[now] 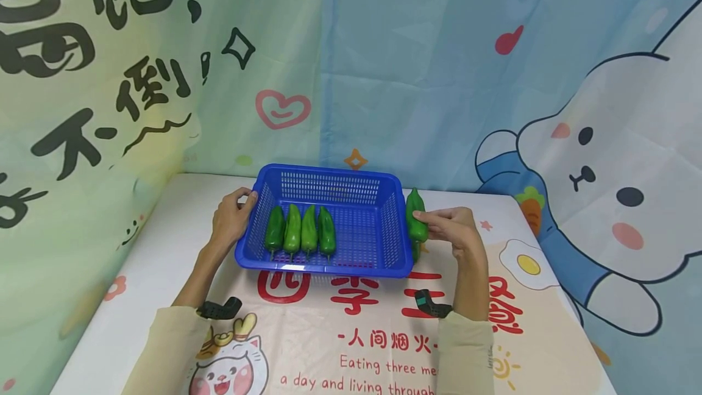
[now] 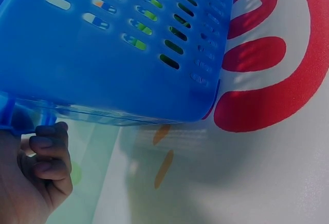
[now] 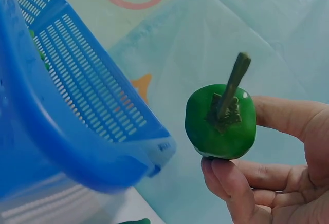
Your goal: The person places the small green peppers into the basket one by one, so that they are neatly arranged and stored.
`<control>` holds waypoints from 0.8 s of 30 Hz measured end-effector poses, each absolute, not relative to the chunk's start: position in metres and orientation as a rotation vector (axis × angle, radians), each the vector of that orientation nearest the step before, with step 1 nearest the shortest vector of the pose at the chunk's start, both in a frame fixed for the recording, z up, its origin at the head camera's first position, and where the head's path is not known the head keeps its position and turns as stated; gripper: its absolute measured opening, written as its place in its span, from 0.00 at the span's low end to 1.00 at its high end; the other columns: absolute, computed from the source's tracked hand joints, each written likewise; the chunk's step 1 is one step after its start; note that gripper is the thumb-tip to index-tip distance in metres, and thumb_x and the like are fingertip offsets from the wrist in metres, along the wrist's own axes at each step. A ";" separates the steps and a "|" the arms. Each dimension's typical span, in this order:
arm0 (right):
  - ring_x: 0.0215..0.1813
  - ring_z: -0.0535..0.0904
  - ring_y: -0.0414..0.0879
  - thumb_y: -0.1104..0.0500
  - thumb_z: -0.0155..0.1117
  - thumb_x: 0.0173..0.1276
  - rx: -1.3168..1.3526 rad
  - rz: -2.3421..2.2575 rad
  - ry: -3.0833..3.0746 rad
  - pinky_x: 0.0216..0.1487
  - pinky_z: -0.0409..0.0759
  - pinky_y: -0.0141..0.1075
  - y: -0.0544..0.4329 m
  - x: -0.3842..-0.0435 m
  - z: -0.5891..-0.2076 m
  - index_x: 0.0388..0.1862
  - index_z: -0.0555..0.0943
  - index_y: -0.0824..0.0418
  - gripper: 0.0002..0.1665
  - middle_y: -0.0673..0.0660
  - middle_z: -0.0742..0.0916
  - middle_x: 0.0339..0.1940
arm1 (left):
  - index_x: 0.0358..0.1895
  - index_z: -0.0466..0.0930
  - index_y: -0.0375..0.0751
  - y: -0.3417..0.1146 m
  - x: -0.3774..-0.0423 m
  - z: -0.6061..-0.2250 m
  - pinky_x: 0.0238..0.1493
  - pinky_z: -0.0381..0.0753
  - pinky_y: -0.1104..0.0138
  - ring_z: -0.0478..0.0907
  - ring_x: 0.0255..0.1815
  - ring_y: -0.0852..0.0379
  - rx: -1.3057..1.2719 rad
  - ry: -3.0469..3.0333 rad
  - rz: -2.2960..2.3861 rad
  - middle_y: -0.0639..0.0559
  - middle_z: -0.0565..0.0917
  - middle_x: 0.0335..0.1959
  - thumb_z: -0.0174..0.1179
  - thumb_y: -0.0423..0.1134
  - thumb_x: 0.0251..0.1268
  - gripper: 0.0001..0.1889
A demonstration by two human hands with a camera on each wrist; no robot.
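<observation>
A blue plastic basket (image 1: 356,270) with slotted walls stands on the table. Inside it, several green peppers (image 1: 293,230) lie side by side in the left half, stems toward me. My left hand (image 1: 231,219) grips the basket's left rim; in the left wrist view its curled fingers (image 2: 51,154) sit under the rim. Just outside the right wall, my right hand (image 1: 452,227) pinches another green pepper (image 1: 416,215) between thumb and fingers, its stem end facing the right wrist camera (image 3: 221,126). Below that one, a further pepper (image 1: 415,253) shows partly, beside the basket.
The table (image 1: 137,279) has a printed cover with red characters, a cat and a fried egg. Behind it hangs a patterned cloth (image 1: 411,78), close to the basket's far side. Dark devices (image 1: 219,308) are strapped at both wrists.
</observation>
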State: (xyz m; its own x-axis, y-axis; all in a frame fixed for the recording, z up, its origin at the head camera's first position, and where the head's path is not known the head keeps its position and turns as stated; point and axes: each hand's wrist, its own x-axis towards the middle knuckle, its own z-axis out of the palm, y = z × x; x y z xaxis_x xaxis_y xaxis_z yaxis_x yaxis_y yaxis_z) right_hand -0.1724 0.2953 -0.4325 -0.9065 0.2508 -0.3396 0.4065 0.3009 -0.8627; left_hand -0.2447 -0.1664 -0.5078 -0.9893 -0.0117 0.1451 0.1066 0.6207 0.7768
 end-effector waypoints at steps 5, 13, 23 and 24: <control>0.40 0.95 0.44 0.46 0.79 0.71 0.584 -1.656 2.434 0.70 0.83 0.51 0.286 -0.174 -0.430 0.67 0.82 0.75 0.40 0.59 0.96 0.45 | 0.60 0.83 0.33 -0.167 -0.244 -0.508 0.26 0.72 0.63 0.79 0.23 0.61 -0.080 -2.702 -1.319 0.33 0.92 0.34 0.50 0.51 0.89 0.23; 0.37 0.94 0.43 0.46 0.80 0.70 0.529 -1.684 2.424 0.67 0.86 0.50 0.274 -0.179 -0.430 0.64 0.84 0.76 0.39 0.58 0.96 0.42 | 0.60 0.83 0.33 -0.166 -0.246 -0.509 0.25 0.71 0.64 0.79 0.23 0.61 -0.079 -2.693 -1.317 0.33 0.91 0.33 0.51 0.50 0.89 0.23; 0.44 0.95 0.49 0.44 0.80 0.69 0.531 -1.669 2.426 0.66 0.85 0.51 0.261 -0.187 -0.432 0.65 0.84 0.74 0.40 0.68 0.93 0.55 | 0.59 0.83 0.33 -0.166 -0.246 -0.509 0.25 0.70 0.63 0.77 0.22 0.60 -0.082 -2.699 -1.312 0.34 0.90 0.31 0.51 0.50 0.89 0.22; 0.43 0.95 0.48 0.44 0.81 0.69 0.526 -1.669 2.424 0.64 0.86 0.50 0.260 -0.188 -0.433 0.65 0.84 0.74 0.40 0.69 0.93 0.55 | 0.59 0.83 0.33 -0.166 -0.246 -0.509 0.25 0.70 0.63 0.77 0.22 0.60 -0.082 -2.699 -1.310 0.34 0.90 0.31 0.51 0.50 0.89 0.22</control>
State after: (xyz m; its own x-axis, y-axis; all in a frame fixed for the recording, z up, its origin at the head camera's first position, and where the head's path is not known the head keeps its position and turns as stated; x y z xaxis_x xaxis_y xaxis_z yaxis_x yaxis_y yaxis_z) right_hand -0.1883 0.2602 -0.4325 -0.9271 0.1991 -0.3177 0.3678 0.3186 -0.8736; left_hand -0.2456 -0.1657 -0.5090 -0.9887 -0.0125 0.1494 0.1097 0.6194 0.7774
